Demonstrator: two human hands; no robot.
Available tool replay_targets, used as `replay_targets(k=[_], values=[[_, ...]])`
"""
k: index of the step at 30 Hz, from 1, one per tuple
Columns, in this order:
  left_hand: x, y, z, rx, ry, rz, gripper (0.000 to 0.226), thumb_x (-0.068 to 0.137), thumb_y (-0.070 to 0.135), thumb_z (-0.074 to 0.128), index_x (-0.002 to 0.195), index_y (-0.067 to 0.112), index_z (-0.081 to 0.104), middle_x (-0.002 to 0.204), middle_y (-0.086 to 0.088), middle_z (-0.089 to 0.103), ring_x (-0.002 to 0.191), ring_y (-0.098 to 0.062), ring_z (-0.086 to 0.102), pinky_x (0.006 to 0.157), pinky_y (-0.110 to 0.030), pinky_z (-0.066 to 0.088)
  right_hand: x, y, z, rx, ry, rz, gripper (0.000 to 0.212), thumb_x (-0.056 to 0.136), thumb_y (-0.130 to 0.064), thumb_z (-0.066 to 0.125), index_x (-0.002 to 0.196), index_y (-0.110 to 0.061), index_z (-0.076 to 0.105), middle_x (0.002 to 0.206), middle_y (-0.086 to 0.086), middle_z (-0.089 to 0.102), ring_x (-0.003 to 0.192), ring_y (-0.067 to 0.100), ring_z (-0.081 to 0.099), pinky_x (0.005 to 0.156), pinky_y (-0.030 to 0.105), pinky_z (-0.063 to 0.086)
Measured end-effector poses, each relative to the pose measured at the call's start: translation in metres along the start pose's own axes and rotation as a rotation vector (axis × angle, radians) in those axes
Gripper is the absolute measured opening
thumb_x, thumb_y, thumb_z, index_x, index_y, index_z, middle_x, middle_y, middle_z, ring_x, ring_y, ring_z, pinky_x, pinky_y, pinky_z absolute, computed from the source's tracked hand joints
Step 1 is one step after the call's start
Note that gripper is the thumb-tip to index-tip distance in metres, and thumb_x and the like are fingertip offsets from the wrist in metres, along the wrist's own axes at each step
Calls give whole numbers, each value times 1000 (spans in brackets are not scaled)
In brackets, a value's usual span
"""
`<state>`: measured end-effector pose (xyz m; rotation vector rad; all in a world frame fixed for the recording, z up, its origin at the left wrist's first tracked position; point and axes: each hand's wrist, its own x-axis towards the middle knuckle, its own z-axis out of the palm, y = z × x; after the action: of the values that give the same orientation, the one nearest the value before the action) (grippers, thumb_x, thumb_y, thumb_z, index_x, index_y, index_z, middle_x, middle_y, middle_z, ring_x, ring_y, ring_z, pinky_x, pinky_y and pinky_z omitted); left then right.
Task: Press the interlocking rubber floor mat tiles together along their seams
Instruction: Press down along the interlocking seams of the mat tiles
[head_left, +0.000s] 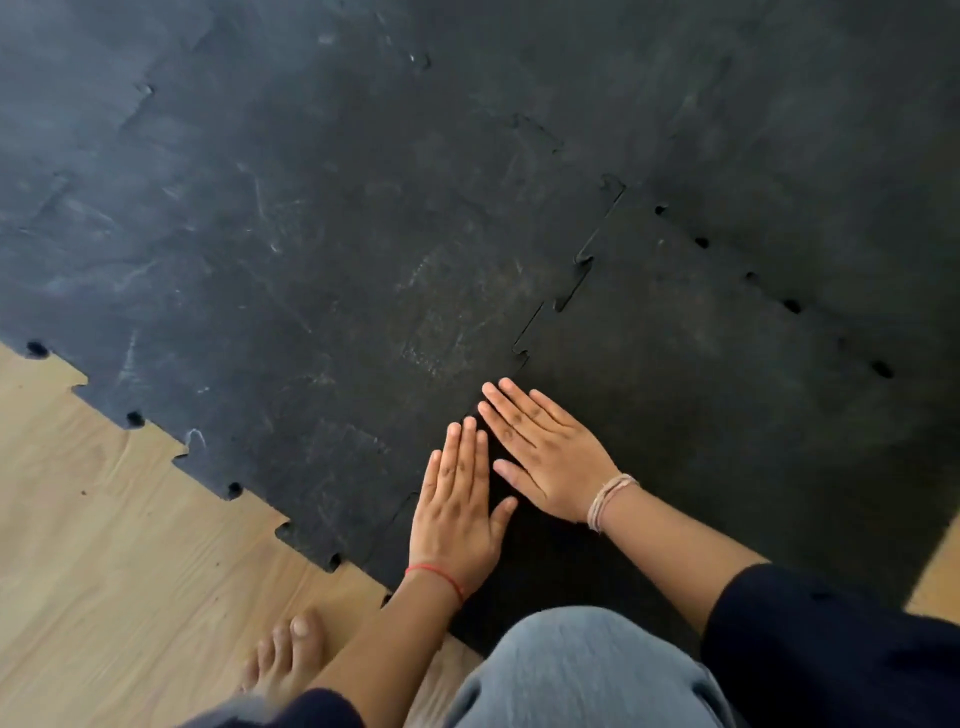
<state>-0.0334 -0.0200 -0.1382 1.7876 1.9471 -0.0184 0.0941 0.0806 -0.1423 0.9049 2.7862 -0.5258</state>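
Observation:
Black rubber mat tiles cover most of the floor. A large scuffed tile (322, 291) lies at the left and a darker tile (701, 395) at the right. Their toothed seam (561, 291) runs diagonally from upper right down toward my hands, with small gaps showing between the teeth. My left hand (457, 509) lies flat, palm down, fingers together, on the near end of that seam. My right hand (545, 452) lies flat beside it on the right tile, its fingertips at the seam. Neither hand holds anything.
Light wooden floor (104, 545) shows at the lower left, past the mat's toothed outer edge (234, 488). My bare foot (285, 660) stands on the wood, and my grey-trousered knee (582, 675) is over the mat's near edge. A second seam (789, 306) with open notches crosses the right.

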Motion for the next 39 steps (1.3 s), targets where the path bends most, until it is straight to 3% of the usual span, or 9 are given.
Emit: replay_targets(k=[2,4,8,12,18,28,31,35,39], values=[[4,4,-5,-19,2,43,68,87,53,-4,139,10,-15,149,0,-28,133,-11,-29,109,-29,-21,1,20,-12,57,47,194,61,95,-44,20,144,-10,5,153,7,3,141,21,-1,116,38,10],[29,16,-14,33,62,142,65,90,50,-1,140,8,-2,153,-4,-12,136,-14,-20,110,-30,-16,8,52,-26,-5,93,380,65,93,-49,14,143,-11,-3,153,7,-4,141,21,-8,116,36,2],[67,26,-11,94,6,182,66,90,50,3,141,7,-2,151,-9,-5,136,-16,-21,110,-33,-16,15,76,-22,-69,78,357,66,94,-49,17,145,-9,5,154,8,2,142,21,-2,115,36,4],[60,25,-11,69,-55,200,68,84,54,-12,135,11,-24,146,-2,-35,129,-10,-36,108,-33,-20,13,78,-23,-13,40,317,63,94,-49,14,144,-14,-5,153,2,-9,141,17,-11,116,34,0],[137,61,-36,84,17,364,62,88,48,0,134,13,-24,146,-2,-28,130,-15,-35,108,-30,-25,15,117,-38,7,207,609,61,97,-43,19,144,-12,-4,151,3,-12,139,18,-15,114,32,-6],[152,66,-34,136,-42,362,63,91,47,5,134,14,-26,146,-3,-31,128,-15,-37,107,-30,-22,10,135,-39,85,200,570,61,97,-44,21,144,-17,-8,154,0,-12,136,10,-19,114,30,-6],[173,72,-39,150,3,412,62,93,45,11,134,12,-22,150,-6,-23,132,-15,-31,109,-28,-18,7,141,-36,40,318,724,76,91,-58,23,143,-13,-9,151,2,-17,139,17,-17,114,34,-7],[243,103,-59,192,69,446,62,94,41,15,138,8,-13,153,-8,-15,138,-17,-19,112,-31,-13,14,142,-31,156,638,1111,71,94,-46,35,145,-5,9,155,13,7,142,27,3,115,42,7],[274,114,-64,175,72,460,61,95,39,19,140,8,-10,154,-8,-11,139,-17,-15,113,-31,-9,13,152,-32,117,584,1136,67,94,-46,31,145,-8,10,156,10,11,143,24,4,113,38,4]])
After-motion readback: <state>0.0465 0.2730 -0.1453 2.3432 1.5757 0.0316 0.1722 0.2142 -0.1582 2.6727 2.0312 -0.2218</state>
